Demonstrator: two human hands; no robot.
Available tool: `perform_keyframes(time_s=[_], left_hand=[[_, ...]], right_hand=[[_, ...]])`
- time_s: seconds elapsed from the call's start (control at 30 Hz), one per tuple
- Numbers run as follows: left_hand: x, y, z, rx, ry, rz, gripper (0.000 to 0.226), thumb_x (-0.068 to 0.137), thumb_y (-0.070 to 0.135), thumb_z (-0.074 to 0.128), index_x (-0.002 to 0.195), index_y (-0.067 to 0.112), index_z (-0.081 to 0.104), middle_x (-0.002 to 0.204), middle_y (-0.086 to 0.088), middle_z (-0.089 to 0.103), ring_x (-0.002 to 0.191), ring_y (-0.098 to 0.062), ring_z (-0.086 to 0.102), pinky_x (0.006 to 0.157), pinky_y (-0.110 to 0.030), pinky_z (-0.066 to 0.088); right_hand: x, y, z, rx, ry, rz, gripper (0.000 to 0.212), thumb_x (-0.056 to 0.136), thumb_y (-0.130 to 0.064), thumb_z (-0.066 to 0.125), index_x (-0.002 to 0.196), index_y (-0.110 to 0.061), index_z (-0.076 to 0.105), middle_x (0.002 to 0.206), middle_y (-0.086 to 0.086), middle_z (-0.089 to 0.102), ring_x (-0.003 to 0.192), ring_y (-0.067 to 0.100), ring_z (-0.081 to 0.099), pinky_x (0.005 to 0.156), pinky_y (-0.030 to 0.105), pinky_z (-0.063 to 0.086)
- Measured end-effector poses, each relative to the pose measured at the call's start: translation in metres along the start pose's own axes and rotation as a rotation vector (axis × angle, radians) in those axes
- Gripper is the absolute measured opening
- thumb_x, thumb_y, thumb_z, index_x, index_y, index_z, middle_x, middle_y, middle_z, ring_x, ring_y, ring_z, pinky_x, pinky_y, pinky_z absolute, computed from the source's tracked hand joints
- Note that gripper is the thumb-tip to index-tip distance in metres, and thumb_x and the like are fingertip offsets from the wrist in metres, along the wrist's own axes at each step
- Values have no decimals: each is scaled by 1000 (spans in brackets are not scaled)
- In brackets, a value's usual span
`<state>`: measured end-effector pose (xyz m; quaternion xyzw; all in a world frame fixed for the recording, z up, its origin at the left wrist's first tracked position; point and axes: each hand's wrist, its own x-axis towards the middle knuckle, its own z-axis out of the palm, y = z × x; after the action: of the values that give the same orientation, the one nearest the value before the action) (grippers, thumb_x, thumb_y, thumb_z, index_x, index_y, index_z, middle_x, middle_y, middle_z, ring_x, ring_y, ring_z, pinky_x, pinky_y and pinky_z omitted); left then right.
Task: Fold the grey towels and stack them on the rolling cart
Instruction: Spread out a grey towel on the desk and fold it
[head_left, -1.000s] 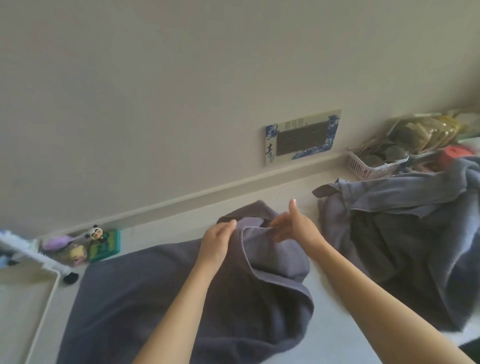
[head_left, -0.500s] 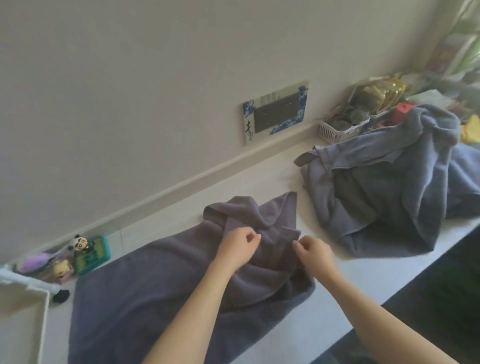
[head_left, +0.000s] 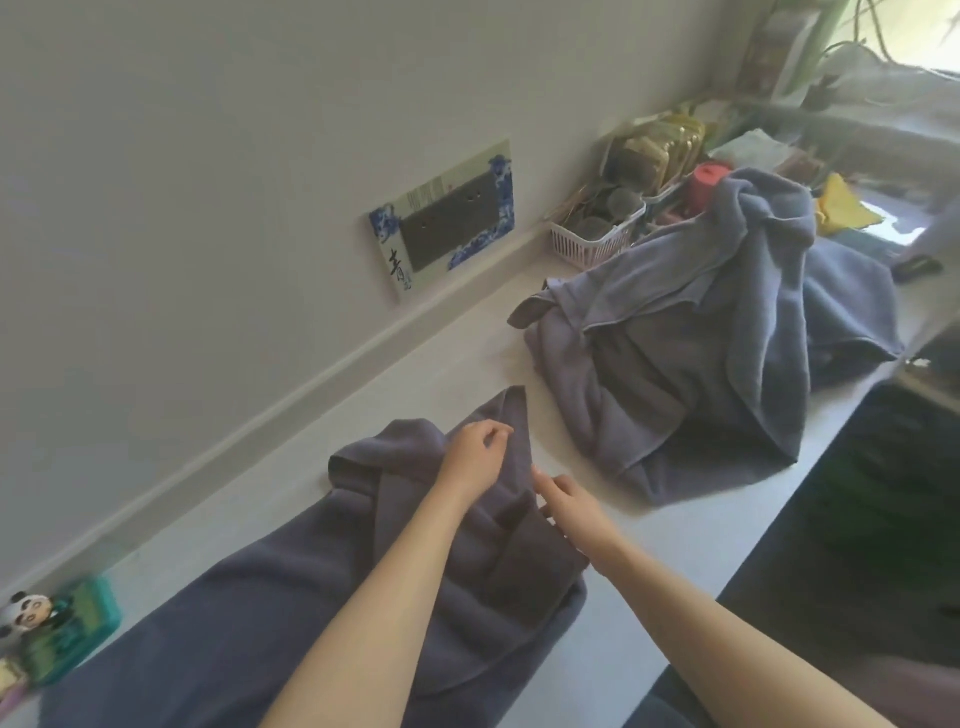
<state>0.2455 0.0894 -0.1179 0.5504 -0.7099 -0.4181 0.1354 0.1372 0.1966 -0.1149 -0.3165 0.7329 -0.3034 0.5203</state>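
A pale counter (head_left: 363, 431) is running along a plain wall, and you are standing at it with both forearms reaching forward over a dark grey towel (head_left: 291, 613). This towel is lying spread toward the lower left, while its far end is bunching into loose folds beneath your hands, probably because you are sorting out an edge before making a fold. Your left hand (head_left: 470, 457) is hovering over the bunched end with its fingers loosely curled, and whether they are pinching any cloth cannot be told. Your right hand (head_left: 569, 506) is lying just beside it, fingers extended fairly straight and touching the towel's raised ridge, holding nothing. A heap of unfolded towels (head_left: 701, 353) is waiting well apart on the right, presumably as the supply for later folds. A white basket (head_left: 592, 244) is sitting behind that heap against the wall, and a green box (head_left: 72, 639) with a panda figure (head_left: 28, 613) is sitting at the far left. The rolling cart is not appearing in view.
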Motion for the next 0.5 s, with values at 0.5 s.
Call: perform_keyframes(time_s=[0.5], left_hand=[[40,-27,49,340,70,-150,26,91,29,58,99,4,61,109,-15,59,104,-34,57,89,-41,47]], right_hand=[[30,42,-9,45,-29,276,16,88,-16,62,100,-9,67,97,10,66,88,23,62,74,31,52]])
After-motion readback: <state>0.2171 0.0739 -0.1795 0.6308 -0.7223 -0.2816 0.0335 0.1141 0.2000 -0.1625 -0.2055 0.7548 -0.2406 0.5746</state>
